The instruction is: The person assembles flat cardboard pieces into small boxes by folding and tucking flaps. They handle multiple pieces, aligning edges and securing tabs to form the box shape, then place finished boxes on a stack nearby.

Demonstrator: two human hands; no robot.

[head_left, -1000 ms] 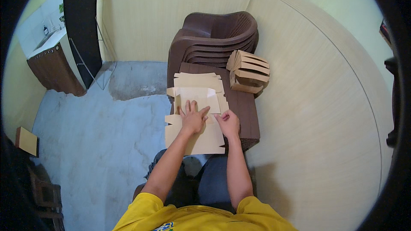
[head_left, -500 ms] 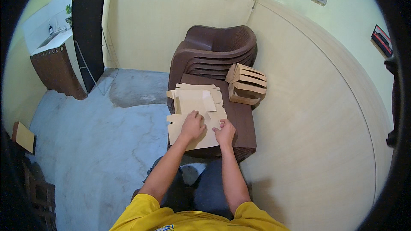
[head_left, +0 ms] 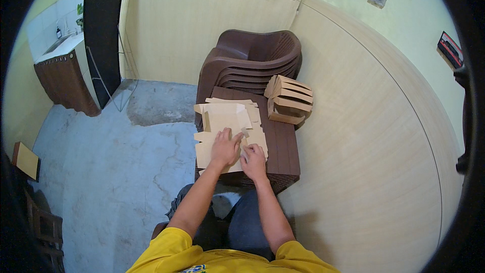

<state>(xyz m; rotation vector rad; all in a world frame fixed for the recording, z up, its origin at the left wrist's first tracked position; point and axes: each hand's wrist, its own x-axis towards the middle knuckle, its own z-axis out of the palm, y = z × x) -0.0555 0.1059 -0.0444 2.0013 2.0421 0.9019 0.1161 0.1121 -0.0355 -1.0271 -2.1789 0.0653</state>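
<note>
A flat, die-cut brown cardboard box blank (head_left: pixel 222 117) with slotted tabs lies on the brown table stack. Its side flap stands partly folded inward on the right. My left hand (head_left: pixel 226 149) rests on the middle of the blank with its fingers spread, pressing on the board. Beside it, my right hand (head_left: pixel 254 163) has bent fingers and thumb closed at a folded part of the cardboard, near the left fingertips. The palm hides some of that fold.
Folded cardboard boxes (head_left: pixel 290 99) sit together at the table's back right. Stacked brown plastic chairs (head_left: pixel 252 58) stand behind the brown tabletop (head_left: pixel 282 144). A wall panel (head_left: pixel 364 136) rises close on the right. At far left is a sink counter (head_left: pixel 63 48).
My right hand has moved left from the cardboard's right edge, closer to my left hand. My left hand has stayed nearly in place, its fingers pressing on the blank.
</note>
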